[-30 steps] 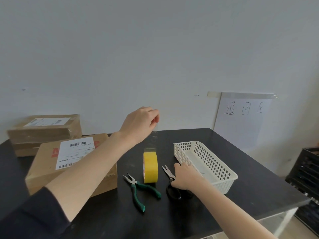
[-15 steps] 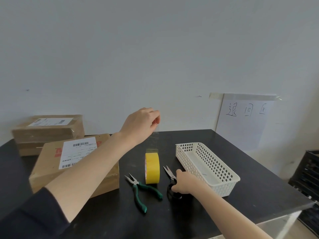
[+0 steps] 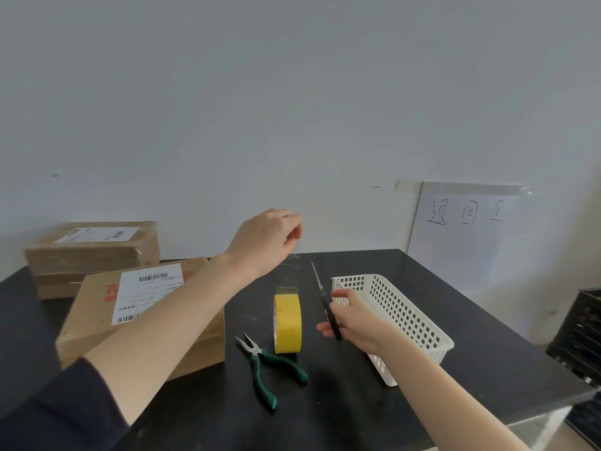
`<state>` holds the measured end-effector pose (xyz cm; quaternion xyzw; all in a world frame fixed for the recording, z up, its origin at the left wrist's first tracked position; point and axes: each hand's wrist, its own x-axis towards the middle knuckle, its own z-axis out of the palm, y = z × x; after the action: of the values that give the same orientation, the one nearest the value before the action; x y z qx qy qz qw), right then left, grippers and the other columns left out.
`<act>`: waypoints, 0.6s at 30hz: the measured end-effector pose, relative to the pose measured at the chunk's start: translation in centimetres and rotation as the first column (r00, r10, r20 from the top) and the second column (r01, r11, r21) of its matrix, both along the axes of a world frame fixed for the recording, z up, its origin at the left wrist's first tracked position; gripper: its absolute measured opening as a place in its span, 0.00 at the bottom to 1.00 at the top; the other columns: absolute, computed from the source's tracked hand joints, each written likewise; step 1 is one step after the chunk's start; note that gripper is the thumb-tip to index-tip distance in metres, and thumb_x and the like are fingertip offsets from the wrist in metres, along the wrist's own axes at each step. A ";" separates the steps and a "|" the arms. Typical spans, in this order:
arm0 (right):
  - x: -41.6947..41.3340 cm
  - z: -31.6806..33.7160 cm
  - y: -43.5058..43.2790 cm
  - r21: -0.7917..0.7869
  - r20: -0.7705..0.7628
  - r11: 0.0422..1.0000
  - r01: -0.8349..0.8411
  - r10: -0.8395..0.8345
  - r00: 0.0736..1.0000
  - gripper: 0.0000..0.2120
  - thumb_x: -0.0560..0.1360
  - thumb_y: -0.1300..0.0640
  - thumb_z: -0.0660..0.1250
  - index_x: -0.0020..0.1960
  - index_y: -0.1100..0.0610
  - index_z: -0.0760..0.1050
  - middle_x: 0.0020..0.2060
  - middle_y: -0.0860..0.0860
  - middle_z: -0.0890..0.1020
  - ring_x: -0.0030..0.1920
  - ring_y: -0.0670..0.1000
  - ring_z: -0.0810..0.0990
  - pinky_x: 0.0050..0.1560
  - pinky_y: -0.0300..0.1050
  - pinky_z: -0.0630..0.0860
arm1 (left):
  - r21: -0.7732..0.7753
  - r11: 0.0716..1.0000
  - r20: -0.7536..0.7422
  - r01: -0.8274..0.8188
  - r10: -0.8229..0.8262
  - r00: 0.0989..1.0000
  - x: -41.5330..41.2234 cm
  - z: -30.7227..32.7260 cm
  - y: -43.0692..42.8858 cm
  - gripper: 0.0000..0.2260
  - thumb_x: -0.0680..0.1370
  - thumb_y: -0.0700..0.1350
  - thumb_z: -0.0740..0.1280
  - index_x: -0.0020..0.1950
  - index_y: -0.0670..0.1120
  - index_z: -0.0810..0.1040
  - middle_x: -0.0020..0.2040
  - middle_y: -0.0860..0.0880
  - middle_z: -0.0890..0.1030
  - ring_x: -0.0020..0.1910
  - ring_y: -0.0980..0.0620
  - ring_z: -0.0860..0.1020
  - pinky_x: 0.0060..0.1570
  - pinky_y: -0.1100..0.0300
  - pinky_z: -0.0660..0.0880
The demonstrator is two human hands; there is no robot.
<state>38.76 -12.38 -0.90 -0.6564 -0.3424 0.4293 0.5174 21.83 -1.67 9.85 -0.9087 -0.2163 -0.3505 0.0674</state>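
A yellow tape roll (image 3: 288, 323) stands on edge on the black table (image 3: 341, 408). A clear strip of tape (image 3: 290, 273) runs up from the roll to my left hand (image 3: 267, 238), which pinches its free end above the table. My right hand (image 3: 353, 320) grips the black handles of a pair of scissors (image 3: 325, 301), lifted off the table, blades pointing up and just right of the strip. Whether the blades are apart is unclear.
Green-handled pliers (image 3: 270, 366) lie in front of the roll. A white perforated basket (image 3: 400, 317) sits to the right. Two labelled cardboard boxes (image 3: 143, 314) (image 3: 94, 252) stand at the left. A paper sign (image 3: 461, 236) is taped to the wall. A dark crate (image 3: 582, 346) stands beyond the table's right edge.
My right hand has lifted the scissors from the table and raised them beside the tape strip. My left hand keeps the strip pulled up, barely moved.
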 end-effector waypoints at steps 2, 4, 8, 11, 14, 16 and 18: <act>0.1 0.9 -0.3 0.116 -0.135 0.992 0.046 -0.030 0.990 0.19 0.80 0.68 0.60 0.68 0.59 0.61 0.54 0.65 0.74 0.42 0.58 0.84 0.48 0.51 0.81 | -0.004 1.000 -0.008 0.000 0.000 1.000 0.0 0.0 0.0 0.03 0.77 0.42 0.64 0.46 0.48 0.76 0.44 0.53 0.79 0.43 0.54 0.74 0.41 0.57 0.77; 0.4 1.9 -0.6 0.207 -0.189 0.975 0.082 -0.042 0.981 0.20 0.78 0.70 0.62 0.66 0.58 0.61 0.56 0.67 0.75 0.45 0.59 0.85 0.51 0.53 0.81 | -0.010 1.000 -0.015 0.005 -0.005 1.000 0.0 0.1 0.0 0.03 0.77 0.42 0.64 0.46 0.49 0.76 0.44 0.53 0.78 0.43 0.54 0.75 0.42 0.56 0.77; 1.1 3.8 -1.3 0.315 -0.144 0.942 0.114 -0.071 0.987 0.23 0.75 0.73 0.65 0.64 0.58 0.60 0.54 0.69 0.75 0.38 0.56 0.84 0.44 0.49 0.81 | -0.023 1.000 -0.029 0.012 -0.012 1.000 -0.1 0.2 0.0 0.03 0.76 0.41 0.64 0.46 0.49 0.76 0.44 0.53 0.78 0.43 0.53 0.75 0.42 0.55 0.78; 1.8 5.0 -1.5 0.309 -0.007 0.949 0.067 -0.068 0.998 0.27 0.71 0.68 0.73 0.63 0.59 0.62 0.51 0.64 0.77 0.39 0.55 0.80 0.51 0.55 0.79 | -0.022 1.000 -0.033 0.012 -0.012 0.999 -0.2 0.3 0.1 0.03 0.76 0.41 0.64 0.46 0.48 0.76 0.44 0.53 0.79 0.43 0.53 0.75 0.43 0.55 0.78; 2.6 6.3 -1.5 0.272 0.153 0.961 0.053 -0.097 0.983 0.25 0.69 0.58 0.77 0.57 0.57 0.65 0.48 0.59 0.78 0.35 0.52 0.79 0.49 0.54 0.79 | -0.020 1.000 -0.040 0.016 -0.017 0.999 -0.2 0.4 0.0 0.03 0.77 0.41 0.64 0.47 0.48 0.77 0.44 0.52 0.79 0.43 0.54 0.75 0.43 0.57 0.78; 3.3 7.0 -1.5 0.261 0.253 0.965 0.036 -0.104 0.962 0.24 0.68 0.54 0.78 0.54 0.56 0.66 0.47 0.57 0.78 0.32 0.50 0.78 0.43 0.48 0.78 | -0.019 1.000 -0.043 0.020 -0.021 0.999 -0.2 0.5 0.0 0.03 0.77 0.41 0.64 0.47 0.48 0.77 0.45 0.52 0.79 0.43 0.54 0.75 0.43 0.59 0.77; 3.8 7.7 -1.5 0.235 0.376 0.972 0.013 -0.103 0.921 0.25 0.66 0.50 0.79 0.53 0.53 0.66 0.47 0.55 0.78 0.35 0.49 0.78 0.41 0.45 0.76 | -0.021 1.000 -0.049 0.023 -0.024 0.999 -0.2 0.6 -0.1 0.03 0.77 0.41 0.64 0.47 0.48 0.77 0.45 0.52 0.79 0.43 0.54 0.75 0.43 0.60 0.77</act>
<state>42.57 -13.91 6.79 -0.6742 -0.4648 0.2341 0.5241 21.60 -1.73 10.43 -0.9202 -0.2075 -0.3266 0.0594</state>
